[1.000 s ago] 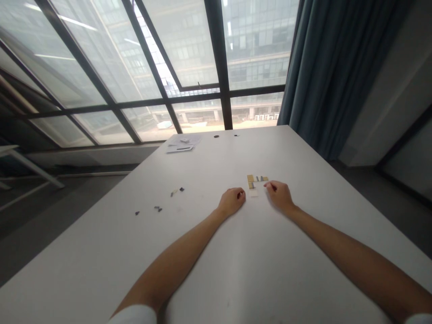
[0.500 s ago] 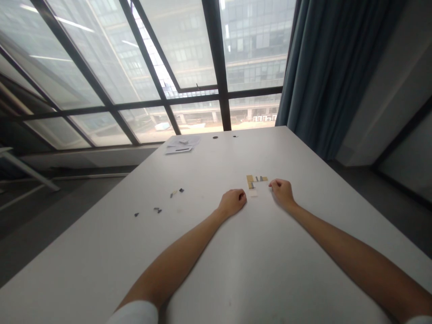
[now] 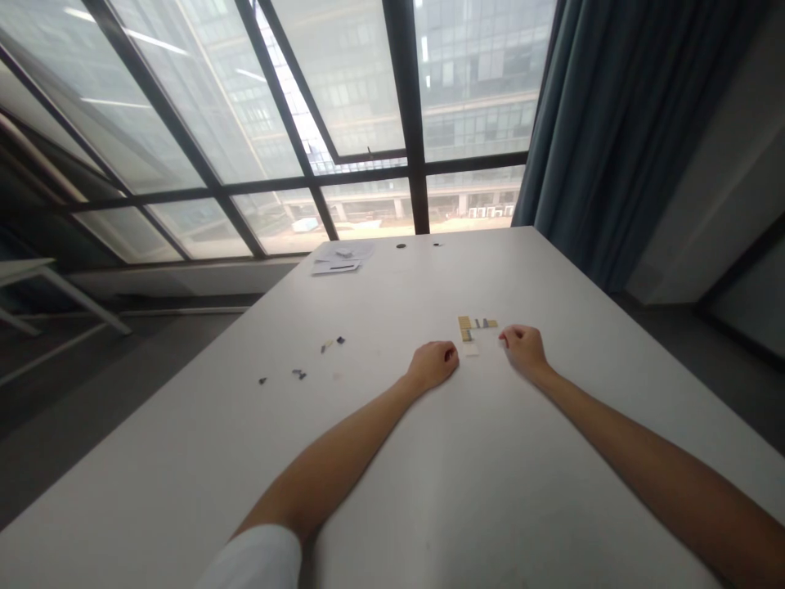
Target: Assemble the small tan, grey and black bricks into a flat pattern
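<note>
On the white table [image 3: 392,458], small flat pieces in yellow and grey [image 3: 464,323] are laid out together in an angled group. Just below them lies a pale, squarish piece [image 3: 471,349]. My left hand [image 3: 434,364] rests on the table to the left of this group, its fingers curled into a loose fist. To the right of the group, my right hand [image 3: 525,348] rests with its fingers curled in as well, the tips close to the pieces but apart from them. I see nothing sticking out of either hand.
Farther left on the table lie scattered small dark bits [image 3: 298,374], a dark square piece [image 3: 341,339] and a thin yellowish piece [image 3: 328,343]. White papers [image 3: 343,255] lie at the far left corner. A round dark disc [image 3: 401,245] is near the back edge, by the windows.
The camera view has turned slightly, so everything sits a little farther right in the picture. Both hands keep their curled pose and their places beside the pieces.
</note>
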A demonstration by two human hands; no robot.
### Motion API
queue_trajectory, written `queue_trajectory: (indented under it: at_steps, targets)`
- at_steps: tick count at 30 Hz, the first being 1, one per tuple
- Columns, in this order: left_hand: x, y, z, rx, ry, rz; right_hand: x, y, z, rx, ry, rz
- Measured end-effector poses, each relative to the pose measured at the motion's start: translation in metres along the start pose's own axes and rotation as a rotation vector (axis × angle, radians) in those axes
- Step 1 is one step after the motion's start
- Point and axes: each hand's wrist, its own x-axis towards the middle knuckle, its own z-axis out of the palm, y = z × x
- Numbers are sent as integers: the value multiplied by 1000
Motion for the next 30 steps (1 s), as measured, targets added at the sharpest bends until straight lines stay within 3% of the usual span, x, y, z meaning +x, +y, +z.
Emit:
queue_trajectory:
  at_steps: [18, 30]
  targets:
    - [-1, 7, -5, -19, -28, -49, 1, 0, -4, -19, -24, 7]
    - [0, 0, 2, -60, 35, 14, 1, 1, -5, -21, -15, 7]
